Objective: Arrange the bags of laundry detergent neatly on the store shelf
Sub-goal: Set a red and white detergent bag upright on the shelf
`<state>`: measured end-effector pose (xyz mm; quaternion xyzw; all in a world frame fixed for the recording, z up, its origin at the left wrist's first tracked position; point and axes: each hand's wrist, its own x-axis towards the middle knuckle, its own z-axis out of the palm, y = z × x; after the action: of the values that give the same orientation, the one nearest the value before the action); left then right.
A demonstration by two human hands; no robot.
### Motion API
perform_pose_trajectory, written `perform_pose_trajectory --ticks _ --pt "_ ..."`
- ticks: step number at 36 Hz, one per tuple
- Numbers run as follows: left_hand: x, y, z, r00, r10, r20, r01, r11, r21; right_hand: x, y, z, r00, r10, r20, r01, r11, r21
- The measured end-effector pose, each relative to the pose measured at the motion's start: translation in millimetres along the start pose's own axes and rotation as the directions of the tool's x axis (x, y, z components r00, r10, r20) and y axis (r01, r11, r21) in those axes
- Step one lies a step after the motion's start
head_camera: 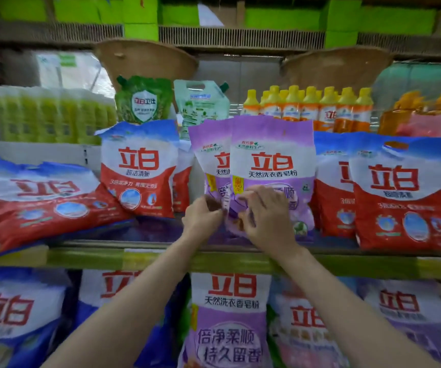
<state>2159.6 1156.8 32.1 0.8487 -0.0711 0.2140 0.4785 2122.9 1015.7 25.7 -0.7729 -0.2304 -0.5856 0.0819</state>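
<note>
1. Store aisle, metal shelf with a green front rail; detergent bags on the middle tier, more on the tier below, yellow-capped bottles and green pouches behind.
2. Both hands are at the lower front of the two purple bags, close together. Left hand pinches the lower edge of the left purple bag. Right hand lies with fingers curled over the front purple bag, apparently gripping its lower corner; the exact hold is blurred.
3. Step in hand, by my read: squaring the purple pair upright, faces forward.
4. Do it well: seat the bases flat on the shelf, push the left bag back or sideways so its label stops hiding behind the front one, align the tops.
5. Hold low and let the powder settle; pulling from the top would likely tip them.
6. Look: soft plastic pillow bags, purple with a white band, red logo, crimped wavy tops. Both stand nearly upright, overlapping.
7. Neighbours: red-and-blue bag upright on the left, fallen bags lying flat at far left, upright red bags on the right.
8. Fallen stack still needs standing up.
</note>
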Motion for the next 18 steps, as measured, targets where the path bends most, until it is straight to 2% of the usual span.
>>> perform_pose_trajectory --ticks 2,5,9,13,16,18 --pt "3.3 -6.2 -13.3 0.999 -0.014 -0.033 0.011 0.997 -0.08 11.7 -11.2 9.7 0.994 -0.024 0.103 0.019 0.999 0.045" --pt "6.9 -20.1 -39.7 0.996 -0.013 -0.084 0.009 0.998 -0.057 25.8 -26.6 26.5 0.959 -0.053 0.278 0.037 0.997 0.063" --pt "7.8 -41.8 -87.9 0.983 -0.062 -0.171 0.083 0.99 0.117 39.6 -47.7 56.9 0.893 -0.111 0.437 0.051 0.988 0.147" --pt "0.9 -59.5 -139.5 0.953 -0.114 -0.28 0.182 0.956 0.232 52.9 -71.7 86.2 0.828 -0.148 0.54 -0.012 0.96 0.281" --pt "-4.2 -68.9 -180.3 0.908 -0.16 -0.387 0.296 0.898 0.325 62.4 -90.2 110.5 0.791 -0.131 0.598 -0.11 0.93 0.35" --pt "-5.5 -75.5 -207.7 0.839 -0.189 -0.51 0.427 0.81 0.401 71.1 -103.8 125.3 0.751 -0.121 0.649 -0.186 0.904 0.384"
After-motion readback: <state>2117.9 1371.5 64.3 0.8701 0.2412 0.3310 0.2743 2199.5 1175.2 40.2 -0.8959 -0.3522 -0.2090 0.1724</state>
